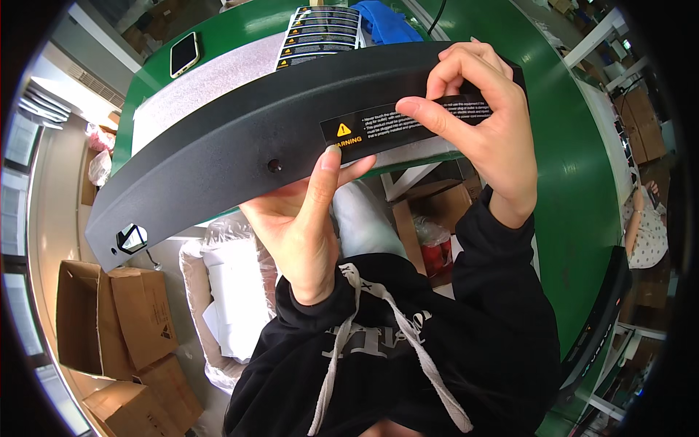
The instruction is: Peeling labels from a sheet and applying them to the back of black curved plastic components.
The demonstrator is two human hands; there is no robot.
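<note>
phone on table, left of label sheet; cloth right of it; panel before them, label on panel

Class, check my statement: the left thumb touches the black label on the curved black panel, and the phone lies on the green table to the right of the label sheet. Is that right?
No, one side is wrong: the head view shows the phone on the green table to the left of the label sheet. The rest stands.
</note>
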